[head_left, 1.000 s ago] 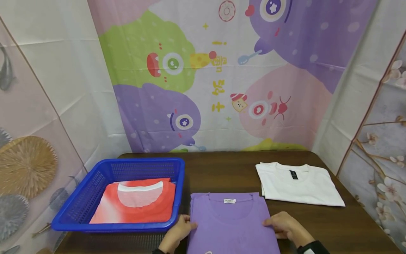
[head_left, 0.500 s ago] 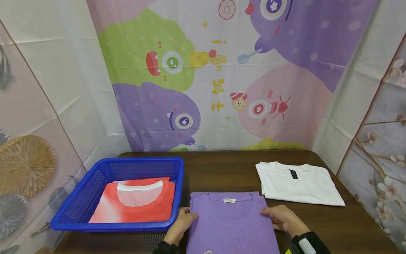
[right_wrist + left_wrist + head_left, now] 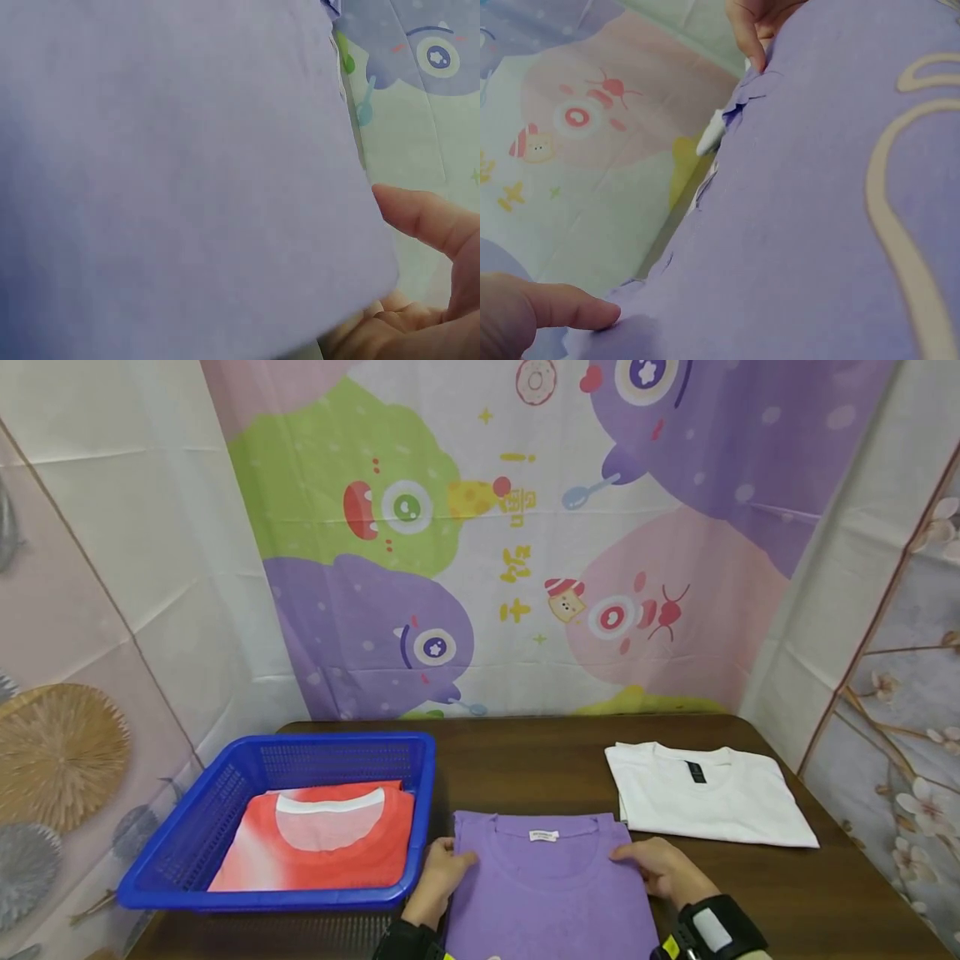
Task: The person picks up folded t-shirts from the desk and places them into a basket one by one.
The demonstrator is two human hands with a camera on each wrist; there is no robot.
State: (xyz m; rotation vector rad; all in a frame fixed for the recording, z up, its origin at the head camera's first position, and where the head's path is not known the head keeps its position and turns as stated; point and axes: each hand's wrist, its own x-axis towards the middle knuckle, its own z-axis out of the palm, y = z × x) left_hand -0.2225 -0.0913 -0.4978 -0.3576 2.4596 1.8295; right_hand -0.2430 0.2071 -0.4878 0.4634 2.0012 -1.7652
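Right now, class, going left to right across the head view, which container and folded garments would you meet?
Blue perforated plastic basket holding a folded red-and-white fabric shirt → folded purple fabric shirt → folded white fabric shirt with a black neck label.

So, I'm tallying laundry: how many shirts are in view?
3: red shirt in the basket, purple shirt held by left hand and right hand, white shirt on the table. Others may be hidden beneath.
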